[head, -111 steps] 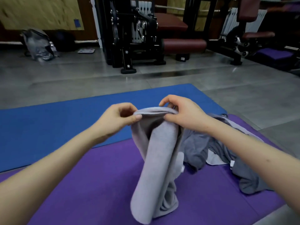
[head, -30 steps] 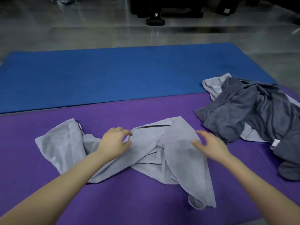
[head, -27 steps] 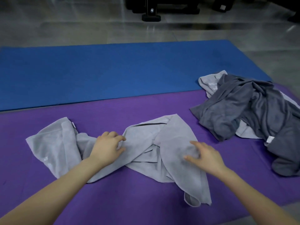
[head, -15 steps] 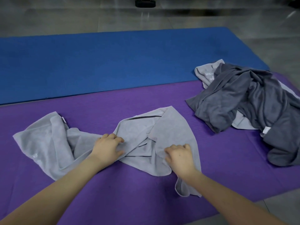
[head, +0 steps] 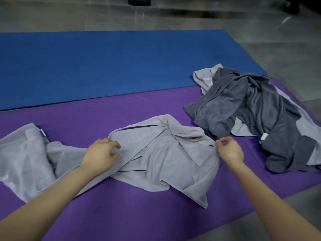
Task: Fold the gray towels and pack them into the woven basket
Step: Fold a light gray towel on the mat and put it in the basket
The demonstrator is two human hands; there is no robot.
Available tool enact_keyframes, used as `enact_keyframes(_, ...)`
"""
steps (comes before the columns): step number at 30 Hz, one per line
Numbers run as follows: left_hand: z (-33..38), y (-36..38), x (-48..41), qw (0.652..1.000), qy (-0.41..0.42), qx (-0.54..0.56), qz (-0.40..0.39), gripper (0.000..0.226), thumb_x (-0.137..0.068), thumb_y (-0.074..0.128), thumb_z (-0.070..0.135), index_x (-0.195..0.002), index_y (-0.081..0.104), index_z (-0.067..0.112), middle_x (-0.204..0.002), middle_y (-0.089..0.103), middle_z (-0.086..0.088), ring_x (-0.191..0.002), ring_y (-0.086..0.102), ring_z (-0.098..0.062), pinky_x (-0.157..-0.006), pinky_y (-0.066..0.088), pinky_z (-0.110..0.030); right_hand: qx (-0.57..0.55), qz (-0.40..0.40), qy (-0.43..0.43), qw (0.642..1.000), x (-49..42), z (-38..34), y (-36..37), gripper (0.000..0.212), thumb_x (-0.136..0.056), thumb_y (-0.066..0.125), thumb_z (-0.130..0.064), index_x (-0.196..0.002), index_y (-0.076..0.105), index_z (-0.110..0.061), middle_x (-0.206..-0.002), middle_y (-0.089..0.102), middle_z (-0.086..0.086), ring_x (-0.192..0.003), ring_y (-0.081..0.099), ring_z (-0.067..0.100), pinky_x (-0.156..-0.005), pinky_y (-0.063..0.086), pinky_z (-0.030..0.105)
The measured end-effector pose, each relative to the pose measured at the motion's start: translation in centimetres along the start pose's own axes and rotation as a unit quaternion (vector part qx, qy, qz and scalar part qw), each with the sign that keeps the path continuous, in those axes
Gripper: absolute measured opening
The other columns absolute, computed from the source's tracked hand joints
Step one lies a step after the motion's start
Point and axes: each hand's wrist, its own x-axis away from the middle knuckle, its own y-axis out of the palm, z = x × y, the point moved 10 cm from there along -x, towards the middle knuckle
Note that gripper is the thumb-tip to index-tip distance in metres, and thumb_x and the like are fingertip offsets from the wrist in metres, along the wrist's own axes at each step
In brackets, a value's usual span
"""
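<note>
Left hand rests on light gray towel, fingers loose; right hand pinches its 3 o'clock edge. Towel lies crumpled mid purple mat; dark towel pile at 2 o'clock.

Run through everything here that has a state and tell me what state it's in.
light gray towel: unfolded, rumpled on the purple mat.
towel pile: heaped, unfolded.
left hand: rests on the light gray towel, fingers relaxed.
right hand: pinches that towel's right edge.
woven basket: not in view.
</note>
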Motion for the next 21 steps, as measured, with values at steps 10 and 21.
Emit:
enact_keyframes(10,-2.4,-0.1,-0.1,0.997,-0.055,-0.047,0.017,0.028,-0.085,0.061,0.022,-0.112,0.067,0.017,-0.11,0.063,-0.007,-0.102,0.053,-0.031,-0.086,0.044,-0.04,0.171,-0.023,-0.28,0.944,2.0,-9.4,3.4,0.055,-0.087,0.062,-0.034,-0.138,0.044,-0.023,-0.133,0.054,0.005,-0.117,0.049,0.031,-0.095,0.035,0.042)
enact_keyframes(21,-10.1,-4.8,3.6,0.989,-0.017,-0.142,0.026,0.029,-0.068,0.053,0.031,-0.076,0.072,0.011,-0.072,0.067,-0.009,-0.064,0.063,-0.037,-0.059,0.055,-0.045,0.43,0.065,-0.398,0.808,4.2,-17.2,8.5,0.031,-0.084,0.047,-0.011,-0.11,0.063,-0.015,-0.094,0.065,0.01,-0.093,0.058,0.032,-0.098,0.033,0.051)
